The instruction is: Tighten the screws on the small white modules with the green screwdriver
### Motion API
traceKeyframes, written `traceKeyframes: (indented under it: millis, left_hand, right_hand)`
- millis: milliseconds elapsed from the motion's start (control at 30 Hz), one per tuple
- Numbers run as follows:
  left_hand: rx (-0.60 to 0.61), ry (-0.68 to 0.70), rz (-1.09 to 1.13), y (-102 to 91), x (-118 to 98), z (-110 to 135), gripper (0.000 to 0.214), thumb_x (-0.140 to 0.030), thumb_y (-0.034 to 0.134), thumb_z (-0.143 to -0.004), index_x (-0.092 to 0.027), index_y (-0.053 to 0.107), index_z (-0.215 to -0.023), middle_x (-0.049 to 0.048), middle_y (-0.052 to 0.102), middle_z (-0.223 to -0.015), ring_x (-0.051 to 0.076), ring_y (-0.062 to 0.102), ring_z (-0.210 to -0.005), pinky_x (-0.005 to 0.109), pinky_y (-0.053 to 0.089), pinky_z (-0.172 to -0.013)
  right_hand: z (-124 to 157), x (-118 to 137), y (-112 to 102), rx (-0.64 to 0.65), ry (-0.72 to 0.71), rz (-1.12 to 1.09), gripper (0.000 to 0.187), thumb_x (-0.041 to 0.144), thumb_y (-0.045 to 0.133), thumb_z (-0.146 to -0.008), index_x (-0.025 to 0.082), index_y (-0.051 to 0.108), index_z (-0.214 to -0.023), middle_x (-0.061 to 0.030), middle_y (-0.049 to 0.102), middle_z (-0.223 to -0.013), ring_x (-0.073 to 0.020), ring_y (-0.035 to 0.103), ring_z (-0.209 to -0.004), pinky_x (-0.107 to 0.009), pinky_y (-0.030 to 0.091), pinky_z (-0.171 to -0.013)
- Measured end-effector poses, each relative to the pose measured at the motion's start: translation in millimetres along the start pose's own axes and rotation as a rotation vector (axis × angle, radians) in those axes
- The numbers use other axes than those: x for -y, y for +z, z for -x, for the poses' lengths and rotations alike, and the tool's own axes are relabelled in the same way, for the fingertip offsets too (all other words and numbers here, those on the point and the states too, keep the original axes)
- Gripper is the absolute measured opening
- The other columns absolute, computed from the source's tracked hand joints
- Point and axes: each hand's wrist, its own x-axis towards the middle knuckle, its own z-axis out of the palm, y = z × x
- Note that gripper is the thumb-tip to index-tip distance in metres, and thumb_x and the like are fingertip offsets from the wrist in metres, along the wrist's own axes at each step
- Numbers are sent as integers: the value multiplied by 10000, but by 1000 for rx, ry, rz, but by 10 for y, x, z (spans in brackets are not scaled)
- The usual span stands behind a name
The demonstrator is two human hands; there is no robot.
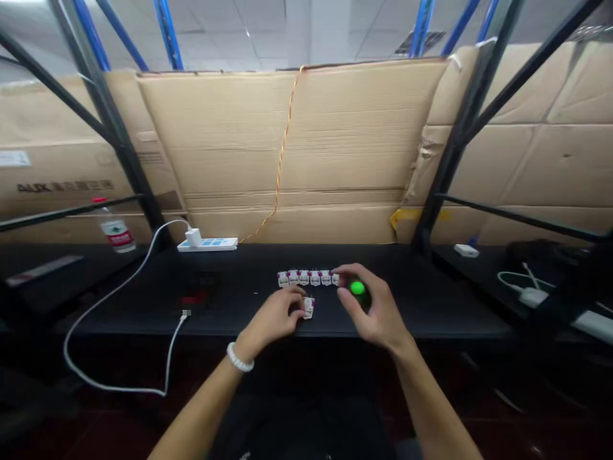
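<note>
Several small white parts with purple edges (304,277) stand in a row on the black tabletop. My left hand (276,314) is closed, thumb and fingertips gripping another such white and purple part (309,308) just in front of the row. My right hand (373,305) curls around a dark object with a bright green rounded end (357,288); the rest of it is hidden, so its kind is unclear. The right thumb and index fingertips are at the row's right-end part; whether they touch it I cannot tell.
A white power strip (218,244) with a plugged-in charger (193,237) lies at the back left. Its white cable (90,311) loops over the front edge (306,334). Cardboard (345,147) walls the back, between metal posts (443,166). A water bottle (117,231) stands left.
</note>
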Motion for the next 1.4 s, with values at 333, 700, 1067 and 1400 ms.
traceKeyframes:
  millis: [333, 700, 1067, 1400]
  left_hand:
    - [149, 184, -1, -20, 193, -43, 127, -167, 620, -1030, -202, 727, -972, 80, 749, -1255, 240, 711, -1172, 338, 535, -1055]
    - [119, 102, 144, 31, 264, -72, 65, -158, 762, -937, -182, 753, -878, 80, 737, -1231, 234, 707, -1139, 346, 523, -1046]
    - [92, 83, 197, 100, 307, -79, 61, -154, 792, -902, -186, 754, -865, 63, 726, -1190, 223, 698, -1094, 330, 533, -994]
    - [32, 91, 92, 149, 124, -31, 120, -78, 687, -897, -193, 684, -863, 64, 722, -1135, 229, 692, -1023, 330, 532, -969]
  right_hand:
    - [0, -194, 92, -158, 34, -638, 202, 359, 558, -1080, 331, 508, -1274, -27, 567, -1121, -177, 628, -948, -349, 544, -828]
    - [-105, -471, 535, -278, 68, -761, 223, 396, 615, -1061, 341, 479, -1229, 36, 514, -962, -108, 585, -731, -303, 542, -710]
    - [-73, -456, 611, -236, 52, -720, 184, 359, 571, -1086, 334, 478, -1243, 32, 508, -950, -112, 567, -736, -287, 501, -694]
    - [-78, -378, 590, -255, -54, -399, 344, 268, 658, -1035, 345, 567, -1357, 10, 614, -958, -134, 642, -750, -298, 581, -713]
